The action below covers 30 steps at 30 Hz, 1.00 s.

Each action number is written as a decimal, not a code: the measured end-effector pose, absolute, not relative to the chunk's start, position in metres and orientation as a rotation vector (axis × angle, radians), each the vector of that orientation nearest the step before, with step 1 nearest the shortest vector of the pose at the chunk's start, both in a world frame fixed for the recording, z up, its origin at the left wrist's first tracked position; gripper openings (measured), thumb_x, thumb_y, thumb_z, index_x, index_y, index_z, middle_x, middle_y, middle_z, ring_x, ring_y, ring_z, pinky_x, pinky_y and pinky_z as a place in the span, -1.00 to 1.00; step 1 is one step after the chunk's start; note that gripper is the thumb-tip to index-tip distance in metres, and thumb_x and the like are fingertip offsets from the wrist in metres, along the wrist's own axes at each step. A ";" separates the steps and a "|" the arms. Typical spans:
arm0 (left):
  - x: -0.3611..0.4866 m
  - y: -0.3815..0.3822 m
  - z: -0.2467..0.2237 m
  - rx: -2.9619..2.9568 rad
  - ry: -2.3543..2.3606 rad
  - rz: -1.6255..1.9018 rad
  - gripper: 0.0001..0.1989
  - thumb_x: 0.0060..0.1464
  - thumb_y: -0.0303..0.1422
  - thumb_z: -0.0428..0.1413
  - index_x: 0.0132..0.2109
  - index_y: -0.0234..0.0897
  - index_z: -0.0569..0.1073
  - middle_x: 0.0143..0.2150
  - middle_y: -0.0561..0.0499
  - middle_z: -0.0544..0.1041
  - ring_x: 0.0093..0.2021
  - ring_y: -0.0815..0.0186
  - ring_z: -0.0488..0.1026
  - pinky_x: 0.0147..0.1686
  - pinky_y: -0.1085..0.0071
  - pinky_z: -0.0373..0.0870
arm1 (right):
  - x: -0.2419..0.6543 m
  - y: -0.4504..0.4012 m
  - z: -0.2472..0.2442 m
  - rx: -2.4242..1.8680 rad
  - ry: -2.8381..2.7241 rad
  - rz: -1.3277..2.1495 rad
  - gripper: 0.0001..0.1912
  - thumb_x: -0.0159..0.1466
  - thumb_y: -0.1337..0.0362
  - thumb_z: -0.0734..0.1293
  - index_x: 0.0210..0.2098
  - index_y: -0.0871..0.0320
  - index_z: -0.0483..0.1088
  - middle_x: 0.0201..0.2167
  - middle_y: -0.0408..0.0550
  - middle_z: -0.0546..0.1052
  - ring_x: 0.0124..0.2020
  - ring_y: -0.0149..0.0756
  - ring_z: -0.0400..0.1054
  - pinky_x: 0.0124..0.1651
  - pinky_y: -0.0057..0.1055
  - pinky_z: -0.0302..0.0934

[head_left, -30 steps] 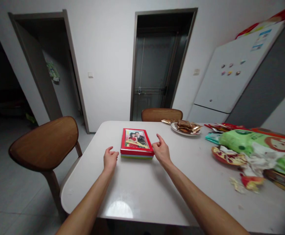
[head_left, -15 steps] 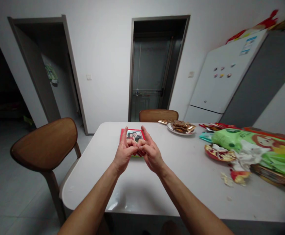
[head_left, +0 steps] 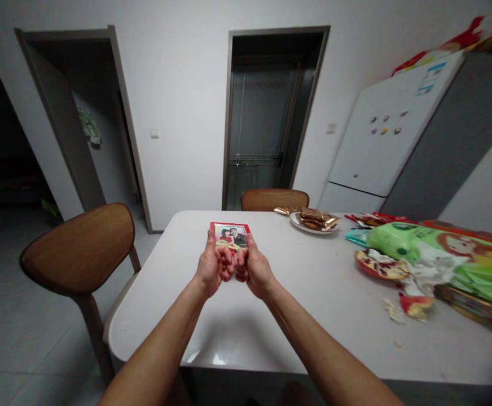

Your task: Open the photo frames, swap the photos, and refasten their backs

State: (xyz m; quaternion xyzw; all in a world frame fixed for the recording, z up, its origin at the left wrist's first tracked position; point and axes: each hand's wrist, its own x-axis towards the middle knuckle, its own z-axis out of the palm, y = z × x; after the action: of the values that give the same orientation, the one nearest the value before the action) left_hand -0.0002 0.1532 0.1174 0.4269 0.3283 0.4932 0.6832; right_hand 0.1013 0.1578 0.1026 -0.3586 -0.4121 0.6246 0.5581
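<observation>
My left hand [head_left: 215, 265] and my right hand [head_left: 253, 266] are raised side by side above the near part of the table, backs outward. Both thumbs point up, while the other fingers curl inward and the fingertips nearly meet in the middle. I see nothing in either hand. Just beyond them is a red-bordered picture [head_left: 231, 234] showing two people, one in red and one in dark clothes. The hands cover its lower part, and it appears to lie on the white table [head_left: 305, 293].
A plate [head_left: 309, 229] of gold-wrapped snacks is at the far edge. On the right lie a green package [head_left: 411, 235], an opened pomegranate [head_left: 379, 265], a peel piece [head_left: 416, 306] and crumpled tissue [head_left: 434, 274]. Wooden chairs stand at left [head_left: 79, 248] and behind [head_left: 275, 199].
Both index fingers, raised before, have folded in, and the thumbs now stand up. The hands have lowered slightly, uncovering more of the picture, which stays in place.
</observation>
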 end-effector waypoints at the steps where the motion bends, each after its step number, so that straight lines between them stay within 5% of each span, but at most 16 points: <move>1: 0.000 0.153 0.117 0.955 0.741 1.099 -0.33 -0.17 0.24 -0.32 -0.71 -0.30 0.17 -0.84 0.08 0.22 -0.85 0.55 0.04 -0.78 0.58 -0.18 | 0.099 0.157 0.103 -0.872 -1.001 1.488 -0.41 0.01 -0.23 0.08 -0.80 0.15 0.03 -0.91 -0.27 0.06 -0.85 -0.57 -0.13 -0.77 -0.57 -0.26; 6: -0.003 0.155 0.105 0.927 0.755 1.086 -0.33 -0.14 0.22 -0.32 -0.72 -0.30 0.16 -0.83 0.08 0.22 -0.85 0.56 0.04 -0.79 0.58 -0.20 | 0.093 0.163 0.095 -1.036 -1.194 1.355 -0.42 0.05 -0.22 0.02 -0.78 0.13 0.01 -0.88 -0.26 0.06 -0.83 -0.54 -0.11 -0.75 -0.54 -0.23; 9: -0.008 0.160 0.090 0.835 0.847 1.086 -0.36 -0.09 0.17 -0.27 -0.69 -0.33 0.20 -0.82 0.07 0.24 -0.84 0.55 0.08 -0.79 0.62 -0.13 | 0.098 0.179 0.082 -1.222 -1.469 0.851 -0.53 0.10 -0.06 0.09 -0.71 0.16 0.17 -0.75 -0.17 0.25 -0.69 -0.46 0.10 -0.63 -0.50 -0.03; 12: -0.012 0.165 0.068 0.717 0.929 1.089 -0.48 -0.01 0.04 -0.14 -0.58 -0.35 0.28 -0.75 0.05 0.32 -0.78 0.53 0.19 -0.75 0.63 0.04 | 0.111 0.199 0.066 -1.420 -1.769 0.194 -0.78 0.02 0.19 0.26 -0.36 0.17 0.37 -0.35 -0.02 0.43 -0.32 -0.26 0.24 -0.34 -0.40 0.09; 15: -0.014 0.168 0.046 0.657 0.956 1.118 -0.63 -0.02 -0.09 -0.01 -0.46 -0.37 0.31 -0.64 0.02 0.40 -0.67 0.47 0.33 -0.66 0.59 0.21 | 0.124 0.208 0.053 -1.604 -2.015 -0.116 -0.61 -0.02 0.32 0.28 -0.15 0.10 0.33 -0.19 0.03 0.38 -0.16 -0.13 0.17 -0.22 -0.29 0.04; 23: 0.008 0.168 0.023 0.671 0.828 1.406 -0.73 -0.15 -0.26 0.14 -0.28 -0.33 0.36 -0.36 0.00 0.49 -0.39 0.36 0.44 -0.37 0.46 0.35 | 0.116 0.156 0.048 -1.409 -2.290 -0.026 -0.69 0.01 0.32 0.27 -0.21 0.14 0.35 -0.29 0.02 0.40 -0.24 -0.20 0.22 -0.21 -0.28 0.07; 30: 0.012 0.119 0.048 1.061 0.839 1.467 -0.74 -0.08 -0.33 0.07 -0.19 -0.33 0.37 -0.27 -0.04 0.51 -0.30 0.27 0.44 -0.27 0.38 0.35 | 0.135 0.131 0.056 -1.216 -1.622 0.323 -0.51 0.05 0.17 0.25 -0.03 0.16 0.21 -0.02 0.09 0.26 0.02 -0.15 0.11 0.04 -0.12 0.00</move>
State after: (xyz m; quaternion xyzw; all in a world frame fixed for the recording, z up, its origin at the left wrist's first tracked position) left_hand 0.0122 0.1191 0.0475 0.4467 0.3533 0.6178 0.5422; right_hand 0.1354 0.1306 0.0557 -0.5068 -0.6758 0.1344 0.5181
